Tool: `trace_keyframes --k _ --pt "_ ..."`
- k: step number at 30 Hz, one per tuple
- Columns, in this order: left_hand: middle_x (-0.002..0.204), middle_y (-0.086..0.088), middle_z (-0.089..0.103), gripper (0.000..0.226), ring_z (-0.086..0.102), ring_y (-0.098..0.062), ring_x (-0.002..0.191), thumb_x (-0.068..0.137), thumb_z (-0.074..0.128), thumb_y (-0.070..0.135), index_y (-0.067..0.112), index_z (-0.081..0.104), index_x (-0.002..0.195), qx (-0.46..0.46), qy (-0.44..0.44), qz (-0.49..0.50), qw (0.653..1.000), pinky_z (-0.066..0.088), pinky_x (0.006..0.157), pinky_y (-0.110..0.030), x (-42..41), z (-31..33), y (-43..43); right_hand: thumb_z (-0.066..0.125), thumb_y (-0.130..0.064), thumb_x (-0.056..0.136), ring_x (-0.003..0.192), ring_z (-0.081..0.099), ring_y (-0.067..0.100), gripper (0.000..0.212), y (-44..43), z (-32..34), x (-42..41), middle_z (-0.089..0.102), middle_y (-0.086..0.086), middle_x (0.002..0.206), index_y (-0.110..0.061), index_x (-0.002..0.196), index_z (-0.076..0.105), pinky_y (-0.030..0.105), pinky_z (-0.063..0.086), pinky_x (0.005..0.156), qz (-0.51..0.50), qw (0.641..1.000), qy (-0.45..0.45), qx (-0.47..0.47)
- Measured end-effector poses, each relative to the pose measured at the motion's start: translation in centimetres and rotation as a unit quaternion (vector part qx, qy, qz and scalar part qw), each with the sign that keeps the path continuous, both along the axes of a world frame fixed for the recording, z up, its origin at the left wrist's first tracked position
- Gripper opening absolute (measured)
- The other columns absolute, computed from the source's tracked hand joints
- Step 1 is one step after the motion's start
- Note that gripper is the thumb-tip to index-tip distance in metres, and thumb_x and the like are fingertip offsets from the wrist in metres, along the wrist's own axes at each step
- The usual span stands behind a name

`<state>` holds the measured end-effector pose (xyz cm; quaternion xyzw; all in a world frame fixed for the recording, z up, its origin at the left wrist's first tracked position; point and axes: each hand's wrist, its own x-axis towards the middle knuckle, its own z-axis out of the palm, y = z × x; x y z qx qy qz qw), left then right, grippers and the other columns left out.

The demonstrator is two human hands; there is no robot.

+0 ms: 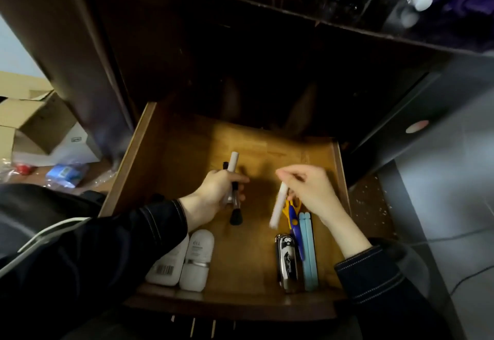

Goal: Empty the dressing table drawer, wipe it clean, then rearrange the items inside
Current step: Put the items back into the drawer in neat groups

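While the left hand (216, 192) grips a brush (235, 216) and tube (234, 162), the right hand (312, 190) pinches a white stick (278, 207) over the wooden drawer (173, 166). Cardboard boxes (32, 123) sit left of the 2 grips.

Open wooden drawer with toiletries near left and small tools near right

The wooden drawer (173, 152) is pulled out, its brown floor bare across the far half. In the near left corner two white bottles lie side by side and touching, caps pointing far: the barcode bottle (167, 266) on the left, the silver-banded bottle (197, 259) to its right. Along the right wall lies a pale blue flat case (308, 254). Just left of it are blue-and-yellow scissors (294, 219), and a shiny chrome case (287, 265) with a cartoon face sits at the near end.
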<state>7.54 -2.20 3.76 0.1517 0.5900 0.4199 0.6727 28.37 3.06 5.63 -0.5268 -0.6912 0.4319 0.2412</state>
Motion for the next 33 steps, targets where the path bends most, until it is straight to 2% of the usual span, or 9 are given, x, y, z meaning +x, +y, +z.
trace_keyframes --k 5,7,10,13,15,19,23,28,33 --pt "0.094 -0.012 0.059 0.053 0.06 -0.025 0.066 0.085 0.069 0.009 -0.001 0.051 0.134 -0.008 -0.013 -0.023 1.0 0.05 0.068 -0.034 0.1 0.4 -0.2 0.071 -0.027 0.093 0.065 0.063 -0.013 0.011 -2.1 -2.2 -1.5 0.071 -0.018 0.082 -0.022 0.097 0.08 0.011 0.047 0.05 0.103 0.986 -0.128 -0.027" --pt "0.094 -0.012 0.059 0.049 0.06 -0.024 0.066 0.086 0.068 0.009 -0.003 0.055 0.131 -0.009 -0.011 -0.031 0.999 0.05 0.067 -0.033 0.2 0.2 -0.3 0.072 -0.031 0.092 0.077 0.065 -0.008 0.013 -2.5 -2.4 -1.7 0.074 -0.014 0.084 -0.022 0.094 0.081 0.014 0.05 0.063 0.121 0.978 -0.171 -0.022" --pt "0.092 -0.011 0.058 0.045 0.06 -0.023 0.065 0.086 0.067 0.01 -0.004 0.059 0.127 -0.013 -0.006 -0.041 0.999 0.05 0.067 -0.033 0.2 0.3 -0.4 0.072 -0.037 0.089 0.079 0.066 0.009 0.017 -2.8 -2.5 -1.9 0.073 -0.007 0.081 -0.021 0.088 0.079 0.034 0.053 0.07 0.137 0.96 -0.244 -0.014" --pt "0.091 -0.011 0.059 0.042 0.06 -0.023 0.066 0.086 0.066 0.011 -0.003 0.062 0.125 -0.011 0.0 -0.049 0.999 0.049 0.069 -0.033 0.3 0.2 -0.5 0.071 -0.039 0.089 0.086 0.062 0.016 0.019 -2.9 -2.5 -1.9 0.068 -0.007 0.089 -0.024 0.099 0.07 0.034 0.05 0.068 0.143 0.935 -0.325 0.02" --pt "0.087 -0.009 0.06 0.038 0.06 -0.022 0.065 0.087 0.065 0.012 -0.003 0.064 0.122 -0.01 0.002 -0.049 0.999 0.049 0.068 -0.032 0.2 0.2 -0.6 0.069 -0.035 0.089 0.085 0.062 0.018 0.012 -2.9 -2.5 -2.0 0.068 -0.008 0.088 -0.025 0.095 0.066 0.037 0.053 0.069 0.145 0.925 -0.351 0.03" --pt "0.083 -0.007 0.06 0.039 0.061 -0.022 0.065 0.087 0.065 0.012 -0.003 0.064 0.122 -0.017 0.004 -0.046 0.999 0.049 0.067 -0.032 0.2 0.2 -0.7 0.075 -0.035 0.083 0.079 0.065 0.018 0.016 -3.3 -2.4 -2.3 0.068 -0.007 0.082 -0.027 0.087 0.062 0.04 0.056 0.071 0.171 0.913 -0.371 0.004" --pt "0.084 -0.008 0.06 0.035 0.061 -0.022 0.066 0.088 0.064 0.012 -0.002 0.066 0.119 -0.014 0.01 -0.052 0.998 0.049 0.069 -0.033 0.2 0.3 -0.8 0.076 -0.036 0.082 0.076 0.065 0.016 0.018 -3.9 -2.4 -2.2 0.067 -0.008 0.082 -0.028 0.091 0.064 0.038 0.057 0.071 0.208 0.894 -0.397 0.02" --pt "0.085 -0.008 0.059 0.032 0.061 -0.022 0.068 0.09 0.062 0.012 -0.002 0.066 0.119 -0.011 0.015 -0.057 0.998 0.049 0.072 -0.035 0.3 0.4 -0.8 0.075 -0.038 0.084 0.08 0.066 0.021 0.019 -4.4 -1.8 -2.3 0.069 -0.003 0.088 -0.022 0.092 0.068 0.041 0.057 0.075 0.232 0.863 -0.447 0.035" --pt "0.085 -0.009 0.059 0.032 0.06 -0.022 0.067 0.09 0.062 0.011 -0.003 0.065 0.119 -0.011 0.014 -0.06 0.998 0.049 0.07 -0.034 0.3 0.2 -0.9 0.076 -0.034 0.084 0.081 0.067 0.024 0.018 -4.8 -1.3 -2.3 0.069 0.0 0.09 -0.019 0.088 0.067 0.044 0.058 0.078 0.238 0.854 -0.461 0.028"
